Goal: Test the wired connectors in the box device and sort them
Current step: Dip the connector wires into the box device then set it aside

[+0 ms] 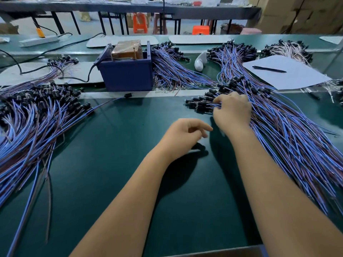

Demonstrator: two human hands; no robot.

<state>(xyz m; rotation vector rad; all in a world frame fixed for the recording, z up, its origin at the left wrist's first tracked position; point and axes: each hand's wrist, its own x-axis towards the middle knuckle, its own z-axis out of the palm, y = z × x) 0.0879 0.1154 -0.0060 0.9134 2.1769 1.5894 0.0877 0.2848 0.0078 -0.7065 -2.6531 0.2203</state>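
Right hand (233, 110): fingers curled into wired connectors (206, 102) at two o'clock; should separate one.
Left hand (187, 134): loosely curled, held nothing.

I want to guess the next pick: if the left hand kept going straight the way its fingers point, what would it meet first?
The left hand points right over bare green mat. Going on, it would probably meet the right hand's wrist first, then the pile of blue-wired connectors behind it. Depth is unclear; it might pass below the wrist.

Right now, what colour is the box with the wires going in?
Dark blue. The box device shows best in the head view, the only one.
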